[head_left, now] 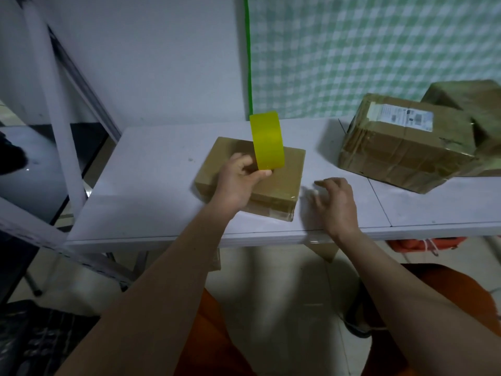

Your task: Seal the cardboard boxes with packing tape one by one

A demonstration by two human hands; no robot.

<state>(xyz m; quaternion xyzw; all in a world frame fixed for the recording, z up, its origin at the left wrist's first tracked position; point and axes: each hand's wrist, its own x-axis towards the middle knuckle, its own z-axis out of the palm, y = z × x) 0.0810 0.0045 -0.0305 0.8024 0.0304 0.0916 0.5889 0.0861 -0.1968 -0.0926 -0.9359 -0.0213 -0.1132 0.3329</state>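
A white table [151, 185] runs across the view, its near edge toward the person; behind it stands a plain white wall [162, 63], and at about one o'clock hangs a green-and-white checked cloth [366, 50] with a green border; a white slanted frame [54, 90] crosses the left side at nine to ten o'clock, and pale floor tiles [284, 308] show below the table.

Three cardboard boxes are in view, all closed, so their contents cannot be seen; the small flat box [279, 183] lies at the table's centre, glossy with clear tape along its near edge; at two to three o'clock sits a larger box [401, 156] bearing a white label [401, 116], tilted, and leaning against a third box [466, 99] that is blurred, perhaps in motion.

The roll of yellow tape [267, 141] stands on edge above the small box; the left hand [238, 177] pinches its lower rim, thumb at six o'clock of the roll and fingers curled behind it. The right hand [336, 202] hovers just beside the small box at its three o'clock side, fingers spread loosely and holding nothing.
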